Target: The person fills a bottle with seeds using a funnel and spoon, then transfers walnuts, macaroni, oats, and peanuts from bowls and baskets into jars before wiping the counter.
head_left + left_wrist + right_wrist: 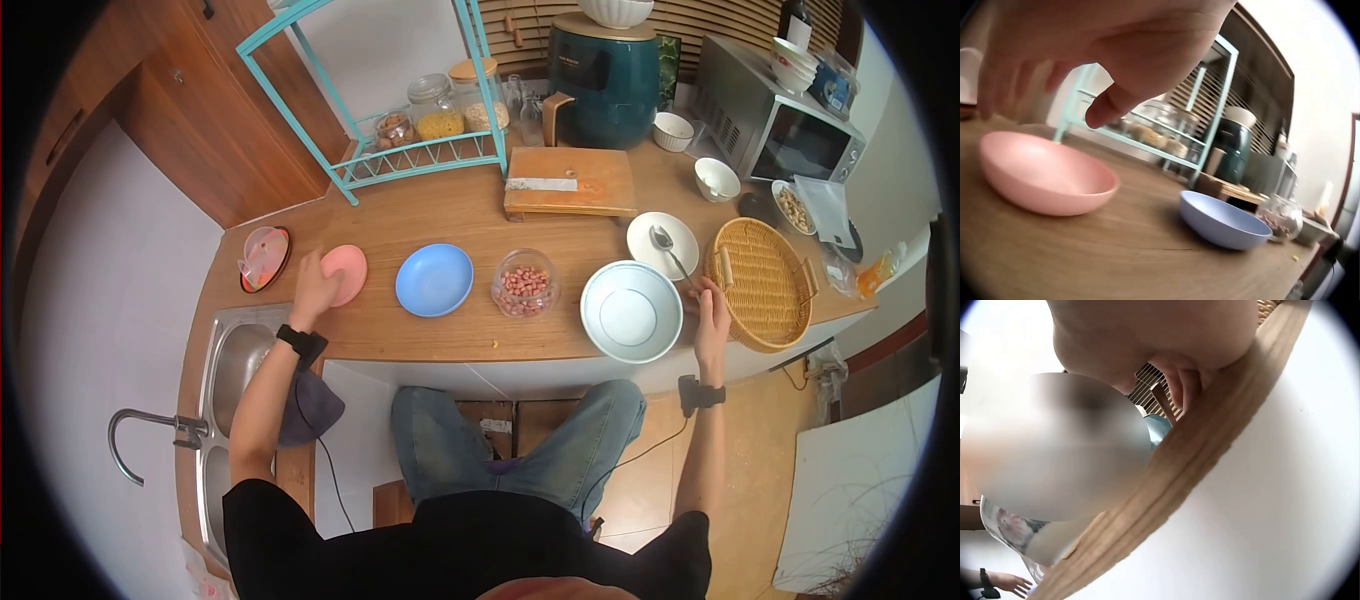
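My left hand (pixel 318 288) hovers at the left side of a small pink bowl (pixel 346 272). In the left wrist view its thumb hangs apart from the fingers (pixel 999 87), over the pink bowl's far side. A blue bowl (pixel 434 280) lies to the right of the pink one. My right hand (pixel 712 318) is at the counter's front edge, between a pale bowl (pixel 632 312) and a wicker basket (pixel 733 303). Its loosely curled fingers are right at the handle end of a spoon (pixel 661 238) lying on a white plate (pixel 645 250). The right wrist view shows a gap between thumb and fingers.
A glass jar of peanuts (pixel 525 284) stands mid-counter. Behind are a wooden stand (pixel 600 178), a turquoise rack (pixel 345 182) with food jars, a green air fryer (pixel 608 95) and a microwave (pixel 800 145). The sink (pixel 232 345) lies at left, near a red-rimmed dish (pixel 286 262).
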Demonstrator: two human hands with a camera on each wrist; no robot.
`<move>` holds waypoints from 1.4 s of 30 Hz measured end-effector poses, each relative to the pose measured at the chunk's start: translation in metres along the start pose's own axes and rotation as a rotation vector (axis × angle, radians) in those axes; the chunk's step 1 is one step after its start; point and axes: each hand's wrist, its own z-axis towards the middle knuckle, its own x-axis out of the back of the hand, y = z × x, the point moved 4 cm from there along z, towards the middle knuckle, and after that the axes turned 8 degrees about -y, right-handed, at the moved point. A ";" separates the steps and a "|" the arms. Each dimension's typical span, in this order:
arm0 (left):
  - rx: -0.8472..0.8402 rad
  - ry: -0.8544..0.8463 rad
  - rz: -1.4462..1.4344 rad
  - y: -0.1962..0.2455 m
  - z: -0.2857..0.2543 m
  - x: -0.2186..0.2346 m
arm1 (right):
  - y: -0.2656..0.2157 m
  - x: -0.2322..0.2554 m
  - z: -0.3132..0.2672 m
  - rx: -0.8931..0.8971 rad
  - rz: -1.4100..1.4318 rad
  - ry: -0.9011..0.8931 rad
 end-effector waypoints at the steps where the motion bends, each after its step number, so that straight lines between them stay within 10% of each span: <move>1: -0.121 -0.034 -0.089 0.044 -0.004 0.005 | -0.005 0.001 -0.002 -0.040 0.069 0.009; 5: -0.446 -0.482 -0.463 0.200 -0.031 -0.004 | -0.001 0.004 -0.003 -0.016 0.187 0.032; 7: -0.768 -0.369 -0.233 0.252 -0.042 -0.017 | 0.002 0.003 -0.002 -0.022 0.194 0.024; 11: -0.860 -0.348 -0.081 0.290 -0.047 -0.062 | -0.001 0.007 -0.002 -0.037 0.189 0.002; 24: -0.790 -0.087 -0.144 0.313 -0.011 -0.029 | 0.003 0.006 -0.002 -0.001 0.185 0.022; 32: -0.520 0.222 0.021 0.272 0.133 0.091 | -0.004 0.004 -0.003 -0.003 0.169 0.028; 42: -0.295 0.323 -0.127 0.295 0.294 0.101 | -0.013 0.004 -0.004 0.035 0.095 0.032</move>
